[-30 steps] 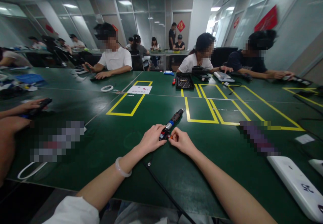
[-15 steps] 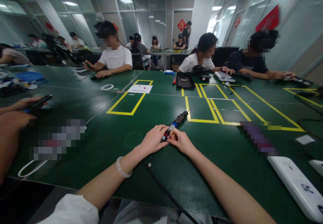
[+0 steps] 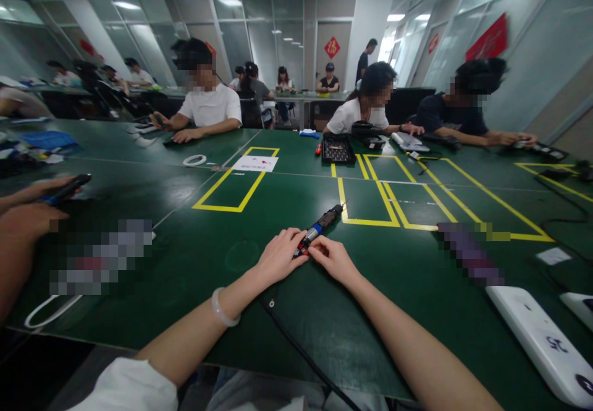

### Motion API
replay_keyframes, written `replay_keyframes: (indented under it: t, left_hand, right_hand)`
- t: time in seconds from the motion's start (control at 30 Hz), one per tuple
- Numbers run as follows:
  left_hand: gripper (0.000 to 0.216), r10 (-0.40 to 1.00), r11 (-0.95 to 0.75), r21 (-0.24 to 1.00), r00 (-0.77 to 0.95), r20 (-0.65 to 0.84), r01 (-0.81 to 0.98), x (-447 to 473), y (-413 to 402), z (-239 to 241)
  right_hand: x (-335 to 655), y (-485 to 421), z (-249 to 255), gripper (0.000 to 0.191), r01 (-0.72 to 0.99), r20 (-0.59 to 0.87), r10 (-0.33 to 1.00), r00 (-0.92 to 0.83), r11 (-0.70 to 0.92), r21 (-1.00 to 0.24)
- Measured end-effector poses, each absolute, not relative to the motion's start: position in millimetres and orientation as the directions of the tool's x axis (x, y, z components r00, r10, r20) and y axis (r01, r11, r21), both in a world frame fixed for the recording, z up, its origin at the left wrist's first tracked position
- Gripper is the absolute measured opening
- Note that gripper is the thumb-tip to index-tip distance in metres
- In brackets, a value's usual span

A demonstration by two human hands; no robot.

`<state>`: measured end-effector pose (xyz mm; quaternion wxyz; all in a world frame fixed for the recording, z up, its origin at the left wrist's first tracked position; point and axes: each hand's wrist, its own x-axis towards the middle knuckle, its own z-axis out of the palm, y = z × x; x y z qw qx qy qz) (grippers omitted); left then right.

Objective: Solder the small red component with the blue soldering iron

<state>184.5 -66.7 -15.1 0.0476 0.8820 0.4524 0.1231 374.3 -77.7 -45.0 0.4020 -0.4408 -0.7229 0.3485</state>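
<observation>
On the green table (image 3: 370, 324) in front of me lies a slim black handheld electric tool (image 3: 327, 218) with its housing open. A silver cylinder, a blue part and red bits show inside, and its thin tip points away to the right. My left hand (image 3: 280, 254) grips the near end from the left, fingers over the side. My right hand (image 3: 334, 259) has thumb and fingers curled together against the same end; what they pinch is hidden. A black cable (image 3: 296, 343) with a small metal ring runs below my hands toward my lap.
Ahead stand a black parts tray (image 3: 338, 150) and a paper sign (image 3: 254, 163) among yellow tape outlines. A white power bank-like device (image 3: 540, 343) lies at right. Another person's hands (image 3: 34, 213) hold a similar dark tool at left. Several people sit opposite.
My hands and the tool stay almost in place, with the right fingers shifting slightly at the near end. In the background a standing person has moved right.
</observation>
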Motion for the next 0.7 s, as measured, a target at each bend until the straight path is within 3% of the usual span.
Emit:
replay_keyframes:
  t: [0.3, 0.5, 0.7]
  left_hand:
    - [0.056, 0.886, -0.457, 0.068, 0.447, 0.127, 0.887, 139.6, -38.7, -13.2]
    - [0.056, 0.985, -0.168, 0.046, 0.166, 0.046, 0.985, 70.1, 1.7, -15.5]
    - [0.06, 0.996, 0.077, 0.053, -0.079, 0.034, 0.996, -11.5, 31.6, -21.5]
  right_hand:
    - [378.6, -77.9, -46.8, 0.013, 0.384, 0.248, 0.92, -0.303, 0.356, -0.852]
    - [379.5, -76.1, -50.6, 0.013, 0.397, 0.248, 0.913, -0.323, 0.369, -0.841]
    - [380.0, -76.4, -48.8, 0.013, 0.405, 0.242, 0.913, -0.328, 0.368, -0.837]
